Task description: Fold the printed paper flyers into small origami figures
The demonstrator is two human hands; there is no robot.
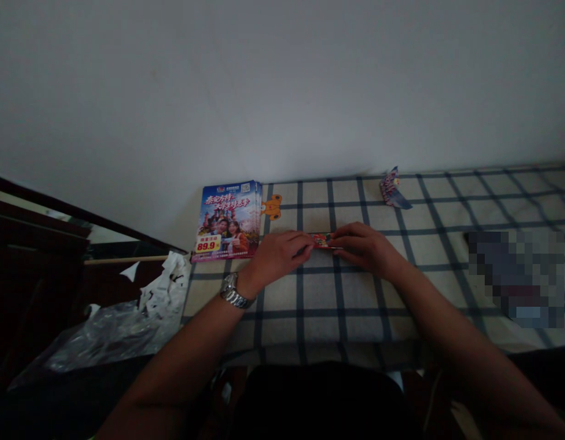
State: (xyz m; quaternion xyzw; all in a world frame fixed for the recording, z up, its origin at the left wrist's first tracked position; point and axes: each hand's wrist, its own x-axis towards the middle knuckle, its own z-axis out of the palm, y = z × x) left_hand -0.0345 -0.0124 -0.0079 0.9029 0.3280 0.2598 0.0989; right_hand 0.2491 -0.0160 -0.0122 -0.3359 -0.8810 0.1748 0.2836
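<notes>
Between my two hands, over the middle of the checked tablecloth, is a narrow folded strip of printed paper (321,240), mostly red with some green. My left hand (282,253), with a metal watch on its wrist, pinches the strip's left end. At the right end, the fingers of my right hand (362,247) are closed on the same strip and cover part of it. Left of my left hand lies a stack of printed flyers (227,220), blue at the top and pink-red at the bottom. A folded paper piece (392,190) with similar printing stands near the wall.
A checked cloth (310,305) covers the table, which meets a pale wall (282,91) at the back. An orange bear picture (272,208) shows beside the flyers. A blurred-out dark object (512,275) lies at the right. Clear plastic and torn white paper (166,290) are off the left edge.
</notes>
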